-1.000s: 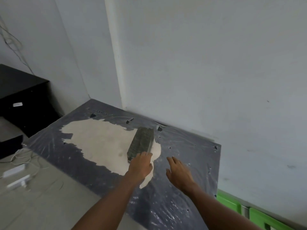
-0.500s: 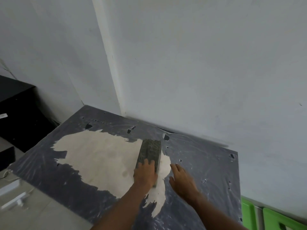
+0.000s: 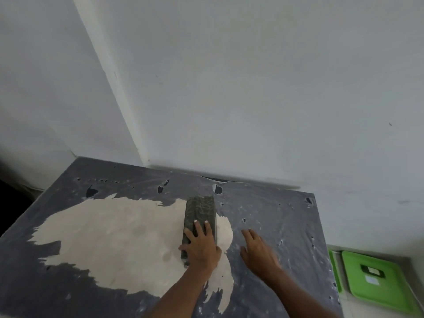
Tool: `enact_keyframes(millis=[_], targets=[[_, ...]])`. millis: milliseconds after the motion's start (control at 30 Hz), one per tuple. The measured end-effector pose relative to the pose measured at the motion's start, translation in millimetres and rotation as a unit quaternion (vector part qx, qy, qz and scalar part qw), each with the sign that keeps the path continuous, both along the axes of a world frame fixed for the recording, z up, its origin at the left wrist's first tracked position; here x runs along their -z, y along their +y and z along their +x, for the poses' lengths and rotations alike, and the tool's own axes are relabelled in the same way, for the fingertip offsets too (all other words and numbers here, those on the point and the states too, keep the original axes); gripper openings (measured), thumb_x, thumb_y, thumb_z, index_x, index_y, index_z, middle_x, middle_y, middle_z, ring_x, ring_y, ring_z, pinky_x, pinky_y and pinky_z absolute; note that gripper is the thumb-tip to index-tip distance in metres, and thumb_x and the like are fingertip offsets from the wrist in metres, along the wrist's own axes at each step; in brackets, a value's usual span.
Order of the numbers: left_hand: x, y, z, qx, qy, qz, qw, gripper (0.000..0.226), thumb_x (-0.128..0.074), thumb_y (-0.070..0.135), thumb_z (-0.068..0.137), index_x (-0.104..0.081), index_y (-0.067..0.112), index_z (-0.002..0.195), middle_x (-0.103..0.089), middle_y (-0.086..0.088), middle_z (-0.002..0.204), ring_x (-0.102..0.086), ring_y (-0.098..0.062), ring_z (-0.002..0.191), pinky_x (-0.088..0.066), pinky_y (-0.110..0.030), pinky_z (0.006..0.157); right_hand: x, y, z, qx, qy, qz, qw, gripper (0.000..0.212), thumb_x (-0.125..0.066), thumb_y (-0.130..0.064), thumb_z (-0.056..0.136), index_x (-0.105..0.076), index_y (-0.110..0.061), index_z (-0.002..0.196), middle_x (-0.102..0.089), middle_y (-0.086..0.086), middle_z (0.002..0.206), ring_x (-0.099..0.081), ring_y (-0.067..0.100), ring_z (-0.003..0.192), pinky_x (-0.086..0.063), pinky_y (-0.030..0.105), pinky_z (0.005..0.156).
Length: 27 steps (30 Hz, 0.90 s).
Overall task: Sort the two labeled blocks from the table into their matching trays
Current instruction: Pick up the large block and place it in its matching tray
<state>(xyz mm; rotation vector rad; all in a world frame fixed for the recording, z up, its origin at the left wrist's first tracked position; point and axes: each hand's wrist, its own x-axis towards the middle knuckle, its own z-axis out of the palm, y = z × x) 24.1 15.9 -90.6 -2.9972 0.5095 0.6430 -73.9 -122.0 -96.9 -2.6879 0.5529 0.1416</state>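
The left hand (image 3: 200,247) lies palm down on the near end of the block (image 3: 200,220), fingers (image 3: 198,228) spread along its top and thumb against its left side (whether the hand grips or merely presses, I cannot tell). The block, dark and mottled, lies flat on the tabletop (image 3: 286,216), its long axis running away from the hand toward the wall (image 3: 252,88). It sits at the right edge of a pale patch (image 3: 114,232) where the tabletop's dark film is torn away; the patch stretches off to the left of the left hand.

The right hand (image 3: 258,251) is just beside the left one, to its right, open and flat with fingers loosely apart, holding nothing and close to the film; I cannot tell if it touches. It is clear of the block.

Well off to the right of the right hand, past the tabletop's edge and lower down, lies a green tray (image 3: 378,281) with a small label; a sliver of a second green one (image 3: 334,271) shows beside it.
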Motion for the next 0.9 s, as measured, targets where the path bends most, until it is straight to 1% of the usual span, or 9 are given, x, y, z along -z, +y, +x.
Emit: enact_keyframes(millis=[167, 300, 433, 500, 600, 667, 733, 767, 900], targets=[[-16.0, 0.9, 12.3, 0.046, -0.01, -0.145, 0.988, 0.072, -0.04, 0.052, 0.095, -0.01, 0.024, 0.155, -0.02, -0.01, 0.162, -0.025, -0.043, 0.143, -0.044, -0.058, 0.105, -12.3, 3.7, 7.3, 0.012, -0.037, 0.001, 0.999, 0.043, -0.052, -0.023, 0.095, -0.039, -0.019, 0.135, -0.053, 0.006, 0.136, -0.056, 0.022, 0.116, -0.052, 0.034, 0.094], [-25.3, -10.0, 19.0, 0.112, 0.012, -0.279, 0.954, 0.058, -0.037, 0.04, 0.098, -0.03, 0.017, 0.15, -0.048, -0.013, 0.145, -0.052, -0.029, 0.122, -0.051, -0.044, 0.101, -25.0, 3.0, 9.2, 0.044, -0.066, 0.035, 0.996, 0.032, -0.047, -0.026, 0.098, -0.042, -0.024, 0.129, -0.056, 0.002, 0.129, -0.059, 0.018, 0.108, -0.056, 0.035, 0.087], [-17.1, -14.2, 17.1, 0.115, 0.112, -0.33, 0.93, 0.056, -0.041, 0.029, 0.099, -0.028, 0.013, 0.152, -0.045, -0.014, 0.15, -0.05, -0.029, 0.13, -0.044, -0.041, 0.112, -23.2, 0.7, 0.8, 0.052, -0.073, 0.031, 0.995, 0.032, -0.046, -0.026, 0.098, -0.043, -0.022, 0.13, -0.054, 0.003, 0.13, -0.059, 0.019, 0.107, -0.055, 0.036, 0.087], [-9.8, -8.6, 14.6, 0.094, 0.152, -0.35, 0.919, 0.054, -0.039, 0.019, 0.101, -0.026, 0.018, 0.153, -0.046, -0.011, 0.15, -0.052, -0.021, 0.129, -0.043, -0.034, 0.112, -17.6, 4.5, -5.0, 0.033, -0.07, 0.025, 0.997, 0.033, -0.044, -0.025, 0.098, -0.043, -0.021, 0.131, -0.05, 0.005, 0.134, -0.057, 0.022, 0.112, -0.054, 0.037, 0.089], [-1.9, 0.1, 13.5, 0.068, 0.13, -0.369, 0.918, 0.044, -0.035, 0.021, 0.104, -0.035, 0.026, 0.149, -0.056, -0.005, 0.138, -0.056, -0.002, 0.111, -0.044, -0.009, 0.095, -7.4, 14.1, -8.5, 0.023, -0.035, 0.035, 0.999, 0.047, -0.043, -0.029, 0.099, -0.033, -0.022, 0.144, -0.029, 0.009, 0.156, -0.042, 0.029, 0.135, -0.045, 0.043, 0.107], [-3.9, -0.3, 13.8, 0.05, 0.108, -0.378, 0.918, 0.034, -0.032, 0.034, 0.105, -0.05, 0.03, 0.135, -0.061, -0.002, 0.129, -0.061, -0.01, 0.112, -0.05, -0.015, 0.092, -3.4, 20.4, -3.4, 0.014, -0.022, 0.038, 0.999, 0.053, -0.044, -0.032, 0.1, -0.026, -0.024, 0.149, -0.018, 0.008, 0.162, -0.035, 0.029, 0.141, -0.04, 0.045, 0.112], [-2.2, 0.0, 16.1, 0.058, 0.078, -0.334, 0.937, 0.039, -0.032, 0.029, 0.105, -0.044, 0.02, 0.142, -0.054, -0.01, 0.137, -0.057, -0.025, 0.122, -0.051, -0.039, 0.103, -2.1, 26.2, 4.3, 0.0, -0.024, 0.034, 0.999, 0.051, -0.044, -0.031, 0.1, -0.028, -0.022, 0.148, -0.018, 0.008, 0.162, -0.039, 0.028, 0.139, -0.043, 0.041, 0.11], [-2.0, 0.5, 16.0, 0.073, 0.049, -0.292, 0.952, 0.04, -0.035, 0.025, 0.104, -0.04, 0.016, 0.143, -0.049, -0.012, 0.141, -0.055, -0.027, 0.124, -0.05, -0.042, 0.105, -2.2, 27.6, 7.9, 0.001, -0.032, 0.035, 0.999, 0.049, -0.043, -0.029, 0.101, -0.031, -0.021, 0.147, -0.02, 0.009, 0.162, -0.042, 0.028, 0.137, -0.044, 0.04, 0.107], [-5.7, -3.6, 3.0, 0.114, -0.009, -0.226, 0.967, 0.046, -0.045, 0.041, 0.099, -0.041, 0.021, 0.14, -0.04, -0.011, 0.15, -0.045, -0.027, 0.13, -0.05, -0.039, 0.104, -4.4, 19.9, 9.0, 0.023, -0.062, 0.025, 0.997, 0.044, -0.039, -0.026, 0.102, -0.033, -0.019, 0.144, -0.031, 0.009, 0.158, -0.044, 0.025, 0.136, -0.048, 0.04, 0.104]])
